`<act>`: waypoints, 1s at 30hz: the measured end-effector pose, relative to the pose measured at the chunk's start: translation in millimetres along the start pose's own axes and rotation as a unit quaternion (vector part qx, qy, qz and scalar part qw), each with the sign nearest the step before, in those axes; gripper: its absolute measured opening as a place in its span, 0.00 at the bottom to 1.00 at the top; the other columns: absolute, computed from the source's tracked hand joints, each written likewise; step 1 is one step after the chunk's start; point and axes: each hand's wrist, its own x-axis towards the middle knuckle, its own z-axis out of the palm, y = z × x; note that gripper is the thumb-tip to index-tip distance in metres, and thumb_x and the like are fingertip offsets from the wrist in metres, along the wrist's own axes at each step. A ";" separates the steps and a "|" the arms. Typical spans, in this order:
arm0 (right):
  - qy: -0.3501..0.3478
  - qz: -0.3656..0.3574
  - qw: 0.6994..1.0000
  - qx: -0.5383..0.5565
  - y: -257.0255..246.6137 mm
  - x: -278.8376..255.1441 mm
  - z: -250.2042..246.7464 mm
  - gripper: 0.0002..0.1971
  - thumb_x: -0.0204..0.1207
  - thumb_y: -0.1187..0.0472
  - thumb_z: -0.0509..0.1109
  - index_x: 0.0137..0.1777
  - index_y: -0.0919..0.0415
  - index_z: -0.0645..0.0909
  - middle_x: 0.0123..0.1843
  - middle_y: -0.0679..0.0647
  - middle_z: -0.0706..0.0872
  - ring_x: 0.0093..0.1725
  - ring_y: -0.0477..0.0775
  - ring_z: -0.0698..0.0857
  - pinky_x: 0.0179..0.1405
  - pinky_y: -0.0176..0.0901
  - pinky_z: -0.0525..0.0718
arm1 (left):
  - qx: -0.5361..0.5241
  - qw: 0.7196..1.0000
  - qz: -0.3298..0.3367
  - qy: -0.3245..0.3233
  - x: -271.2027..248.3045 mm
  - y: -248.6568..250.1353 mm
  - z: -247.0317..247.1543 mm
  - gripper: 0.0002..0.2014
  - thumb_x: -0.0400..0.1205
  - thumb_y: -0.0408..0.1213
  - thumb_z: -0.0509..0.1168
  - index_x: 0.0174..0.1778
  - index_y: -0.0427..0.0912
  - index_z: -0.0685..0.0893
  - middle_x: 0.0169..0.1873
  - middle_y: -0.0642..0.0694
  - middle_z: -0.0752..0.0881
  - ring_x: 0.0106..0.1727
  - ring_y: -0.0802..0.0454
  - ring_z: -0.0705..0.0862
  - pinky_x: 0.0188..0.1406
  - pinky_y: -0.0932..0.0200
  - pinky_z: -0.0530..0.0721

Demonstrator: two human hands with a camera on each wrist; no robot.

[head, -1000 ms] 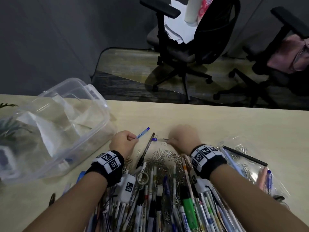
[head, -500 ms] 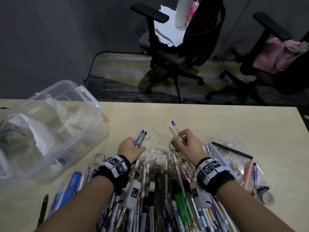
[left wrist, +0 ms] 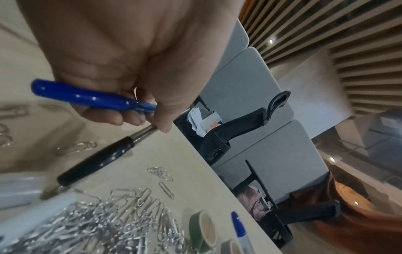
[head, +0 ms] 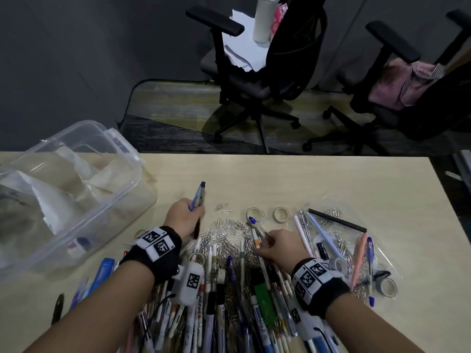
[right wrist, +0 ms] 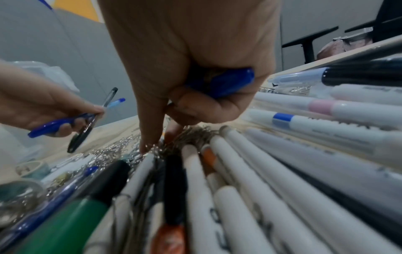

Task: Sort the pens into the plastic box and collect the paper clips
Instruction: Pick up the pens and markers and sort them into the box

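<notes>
My left hand [head: 190, 216] grips a blue pen [head: 197, 197] and a black pen [left wrist: 97, 160] together, lifted just above the table; the left wrist view shows this hand [left wrist: 139, 118] curled round both. My right hand [head: 271, 244] holds a blue-capped pen [head: 252, 221] in its curled fingers [right wrist: 195, 106]. Its index finger and thumb reach down into the paper clips [right wrist: 191, 135]. A heap of silver paper clips [head: 229, 229] lies between the hands. Many pens [head: 229, 301] lie bundled below my wrists. The clear plastic box [head: 132, 200] stands at the left.
Tape rolls [head: 280, 214] lie past the clips, another tape roll [head: 388, 287] at the right. A clear bag [head: 339, 240] with clips and pens lies right of my right hand. Loose pens [head: 102, 273] lie near the box. Office chairs [head: 254, 80] stand beyond the table's far edge.
My right hand lifted the blue-capped pen off the table, then came back down toward me onto the pile of clips and pens. The left hand keeps its two pens, tilted more upright.
</notes>
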 end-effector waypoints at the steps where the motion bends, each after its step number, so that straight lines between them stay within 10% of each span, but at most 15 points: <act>1: 0.002 -0.001 1.000 -0.011 -2.2 -0.4 1.5 0.15 0.65 0.48 0.79 0.31 0.53 0.77 0.32 0.49 0.84 0.34 0.47 0.83 0.35 0.40 0.81 | -0.010 1.000 0.000 0.001 -1.7 1.1 -3.1 0.08 0.82 0.38 0.64 0.45 0.36 0.79 0.33 0.46 0.78 0.33 0.51 0.75 0.30 0.61 0.70; 9: -0.005 -0.015 0.999 -0.035 -17.8 -7.1 1.1 0.11 0.71 0.52 0.73 0.35 0.55 0.76 0.33 0.50 0.82 0.37 0.52 0.83 0.35 0.39 0.78 | -0.150 0.988 -0.011 -0.042 -29.0 2.3 -26.9 0.01 0.86 0.33 0.58 0.49 0.40 0.73 0.45 0.39 0.87 0.45 0.44 0.88 0.56 0.47 0.83; 17: 0.042 -0.077 0.996 -0.013 -53.2 -35.0 -20.4 0.07 0.80 0.55 0.68 0.49 0.59 0.80 0.36 0.44 0.79 0.31 0.39 0.76 0.36 0.34 0.78 | -0.237 0.969 0.023 -0.071 -80.1 9.5 -58.8 0.11 0.84 0.24 0.60 0.61 0.30 0.74 0.47 0.33 0.85 0.42 0.47 0.87 0.49 0.55 0.87; 30: 0.082 -0.231 0.970 -0.006 -201.9 -64.4 -10.3 0.10 0.81 0.61 0.63 0.61 0.59 0.74 0.48 0.58 0.87 0.43 0.59 0.83 0.37 0.44 0.76 | -0.293 0.950 0.091 0.064 -135.4 -37.8 -163.9 0.09 0.80 0.28 0.68 0.55 0.34 0.80 0.41 0.35 0.89 0.45 0.41 0.90 0.51 0.46 0.88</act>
